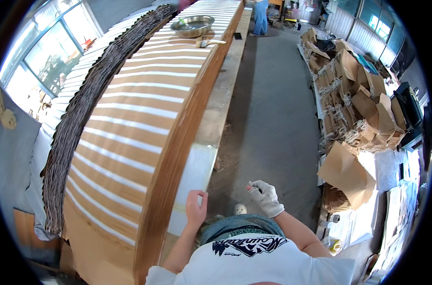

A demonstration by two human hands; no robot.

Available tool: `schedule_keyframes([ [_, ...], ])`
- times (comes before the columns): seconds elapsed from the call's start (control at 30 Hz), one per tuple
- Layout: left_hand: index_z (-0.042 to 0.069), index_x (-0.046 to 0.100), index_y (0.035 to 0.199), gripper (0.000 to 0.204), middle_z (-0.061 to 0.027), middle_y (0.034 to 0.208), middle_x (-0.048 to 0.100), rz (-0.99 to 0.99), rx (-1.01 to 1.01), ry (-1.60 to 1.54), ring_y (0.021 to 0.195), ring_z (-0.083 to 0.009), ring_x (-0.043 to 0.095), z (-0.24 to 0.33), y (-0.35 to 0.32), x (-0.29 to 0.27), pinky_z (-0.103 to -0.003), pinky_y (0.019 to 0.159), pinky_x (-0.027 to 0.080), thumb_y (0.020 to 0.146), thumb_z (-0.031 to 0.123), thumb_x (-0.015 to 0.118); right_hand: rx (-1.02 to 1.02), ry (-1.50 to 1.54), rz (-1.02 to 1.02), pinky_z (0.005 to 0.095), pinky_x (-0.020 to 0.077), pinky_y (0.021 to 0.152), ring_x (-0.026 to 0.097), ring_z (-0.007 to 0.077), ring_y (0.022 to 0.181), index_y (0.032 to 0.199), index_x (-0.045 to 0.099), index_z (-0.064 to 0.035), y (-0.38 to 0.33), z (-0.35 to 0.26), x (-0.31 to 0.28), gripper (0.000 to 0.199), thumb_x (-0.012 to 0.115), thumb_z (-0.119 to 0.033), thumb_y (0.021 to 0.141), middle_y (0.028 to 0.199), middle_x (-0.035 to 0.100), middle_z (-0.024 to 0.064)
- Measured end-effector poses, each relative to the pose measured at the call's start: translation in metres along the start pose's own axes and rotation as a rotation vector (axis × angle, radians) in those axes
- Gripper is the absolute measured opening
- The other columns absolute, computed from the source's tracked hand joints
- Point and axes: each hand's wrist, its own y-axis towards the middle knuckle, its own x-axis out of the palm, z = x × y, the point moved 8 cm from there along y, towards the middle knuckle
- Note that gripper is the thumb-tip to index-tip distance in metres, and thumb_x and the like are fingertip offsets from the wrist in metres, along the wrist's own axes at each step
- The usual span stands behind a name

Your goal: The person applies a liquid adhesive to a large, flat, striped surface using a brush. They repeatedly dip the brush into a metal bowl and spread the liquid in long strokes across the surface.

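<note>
My bare left hand (196, 208) is held up beside the near end of a long stack of brown paper sheets (116, 171), apart from it. Its fingers are loosely curled and nothing shows in them. Over the floor to the right, my right hand (265, 197) wears a white knit glove with bare fingertips showing. Those fingers are bent together, with no object visible. The sheets are fanned out in overlapping rows, showing white stripes across the brown. Farther up the stack sit a round metal basin (193, 27) and a brush with a pale handle (208, 42).
A dark, rope-like ridged band (85, 111) runs along the stack's left side. A small dark object (237, 36) lies on the table edge. Bundled brown paper bags (353, 90) line the right side of the grey floor (277, 90). Another person (261, 18) stands far ahead.
</note>
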Motion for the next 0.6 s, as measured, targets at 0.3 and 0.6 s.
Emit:
schedule_keyframes([
  [0.3, 0.001, 0.048, 0.074, 0.039, -0.0232, 0.069, 0.052, -0.231, -0.051, 0.042, 0.068, -0.0455, 0.054, 0.022, 0.149, 0.164, -0.051, 0.060, 0.040, 0.102, 0.026, 0.056, 0.071, -0.163, 0.306, 0.0298, 0.0466, 0.060, 0.052, 0.0097, 0.062, 0.100, 0.073, -0.0013, 0.123, 0.043, -0.153, 0.029, 0.071, -0.029, 0.092, 0.066, 0.062, 0.0066],
  [0.6, -0.002, 0.057, 0.069, 0.049, -0.0245, 0.066, 0.054, -0.358, -0.084, -0.141, 0.061, -0.0433, 0.055, 0.060, 0.381, 0.321, -0.047, 0.056, 0.041, 0.100, 0.036, 0.059, 0.069, -0.153, 0.387, 0.0300, 0.0505, 0.069, 0.062, 0.0126, 0.071, 0.104, 0.072, -0.0008, 0.324, 0.013, -0.248, 0.030, 0.069, -0.029, 0.094, 0.077, 0.069, 0.0084],
])
